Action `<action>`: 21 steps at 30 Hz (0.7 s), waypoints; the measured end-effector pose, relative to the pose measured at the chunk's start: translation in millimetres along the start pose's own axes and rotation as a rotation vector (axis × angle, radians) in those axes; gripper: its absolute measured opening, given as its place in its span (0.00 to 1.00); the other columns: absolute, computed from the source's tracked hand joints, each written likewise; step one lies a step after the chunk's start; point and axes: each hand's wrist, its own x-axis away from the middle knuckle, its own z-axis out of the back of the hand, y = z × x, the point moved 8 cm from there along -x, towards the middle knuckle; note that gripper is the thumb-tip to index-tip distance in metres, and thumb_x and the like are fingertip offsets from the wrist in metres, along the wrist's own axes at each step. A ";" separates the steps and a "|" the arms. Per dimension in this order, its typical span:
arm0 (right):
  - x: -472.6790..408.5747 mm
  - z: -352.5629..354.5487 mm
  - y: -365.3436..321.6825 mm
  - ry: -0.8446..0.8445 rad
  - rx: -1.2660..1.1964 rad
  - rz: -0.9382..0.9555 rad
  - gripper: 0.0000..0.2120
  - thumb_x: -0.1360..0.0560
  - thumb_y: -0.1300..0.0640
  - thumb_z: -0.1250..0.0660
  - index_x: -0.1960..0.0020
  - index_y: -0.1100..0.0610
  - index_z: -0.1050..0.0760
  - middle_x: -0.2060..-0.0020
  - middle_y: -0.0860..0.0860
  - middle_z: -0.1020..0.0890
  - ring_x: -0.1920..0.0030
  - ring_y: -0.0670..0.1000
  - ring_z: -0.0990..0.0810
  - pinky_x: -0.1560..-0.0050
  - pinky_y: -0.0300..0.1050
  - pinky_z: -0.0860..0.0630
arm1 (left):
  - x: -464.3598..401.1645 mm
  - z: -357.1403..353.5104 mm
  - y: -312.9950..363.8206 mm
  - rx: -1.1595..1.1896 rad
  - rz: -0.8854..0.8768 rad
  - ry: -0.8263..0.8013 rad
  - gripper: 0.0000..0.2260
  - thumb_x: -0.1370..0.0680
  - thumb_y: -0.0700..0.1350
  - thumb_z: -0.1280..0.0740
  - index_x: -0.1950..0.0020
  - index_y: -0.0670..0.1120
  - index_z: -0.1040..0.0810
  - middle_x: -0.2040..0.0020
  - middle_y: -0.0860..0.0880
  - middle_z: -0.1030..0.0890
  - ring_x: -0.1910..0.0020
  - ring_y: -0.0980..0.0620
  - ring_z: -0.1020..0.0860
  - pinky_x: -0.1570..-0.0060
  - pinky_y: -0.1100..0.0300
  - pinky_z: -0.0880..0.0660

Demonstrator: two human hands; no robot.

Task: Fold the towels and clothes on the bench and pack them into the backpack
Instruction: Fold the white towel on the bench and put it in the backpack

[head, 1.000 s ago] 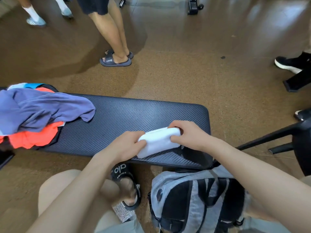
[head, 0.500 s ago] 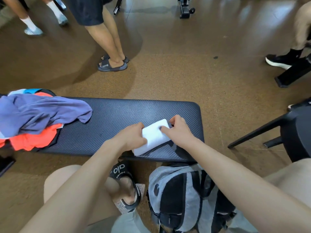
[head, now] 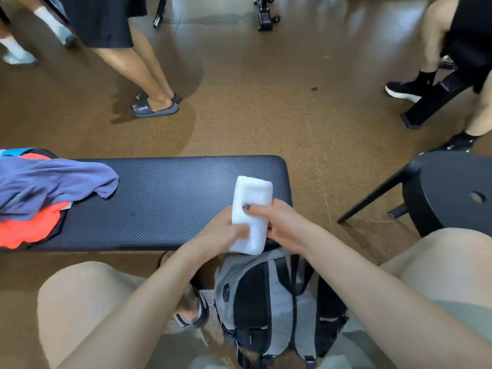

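Observation:
A small white towel [head: 251, 203], folded into a narrow bundle, is held upright over the near right end of the black bench [head: 170, 201]. My left hand [head: 222, 231] grips its lower left side and my right hand [head: 279, 222] wraps its right side, thumb across the front. Directly below, between my knees, stands the grey and black backpack [head: 269, 304]; whether it is unzipped is hidden. A purple garment [head: 50, 182] lies crumpled over an orange one [head: 29, 230] at the bench's left end.
A black round stool [head: 452, 198] stands at the right. One person in dark slides [head: 157, 107] stands beyond the bench, another in black shoes [head: 407, 90] sits far right. My sandalled foot [head: 191, 310] rests left of the backpack. Brown floor lies all around.
The folded towel has been lifted off the bench and turned from lying crosswise to standing lengthwise in both hands, drawn nearer to me above the backpack.

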 end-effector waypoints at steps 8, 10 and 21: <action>43.8 100.2 -28.0 0.463 0.151 0.226 0.24 0.35 0.52 0.23 0.39 0.47 0.22 0.47 0.50 0.14 0.46 0.54 0.15 0.42 0.64 0.20 | 28.0 -55.6 -15.8 -0.894 -0.412 0.011 0.27 0.23 0.61 0.36 0.29 0.50 0.33 0.37 0.53 0.28 0.39 0.51 0.27 0.41 0.56 0.27; 51.5 113.9 -25.2 0.529 0.132 0.265 0.26 0.38 0.49 0.23 0.40 0.46 0.21 0.47 0.50 0.14 0.46 0.54 0.15 0.43 0.65 0.20 | 26.9 -61.3 -11.4 -0.890 -0.444 0.039 0.28 0.22 0.61 0.36 0.26 0.49 0.34 0.36 0.52 0.27 0.37 0.50 0.27 0.40 0.56 0.28; 81.2 137.5 -4.2 0.711 0.154 0.352 0.28 0.29 0.56 0.26 0.31 0.48 0.26 0.43 0.46 0.17 0.44 0.49 0.17 0.40 0.60 0.21 | 18.2 -105.0 -29.2 -0.949 -0.266 -0.037 0.26 0.24 0.59 0.31 0.33 0.48 0.35 0.42 0.48 0.22 0.45 0.45 0.21 0.48 0.49 0.23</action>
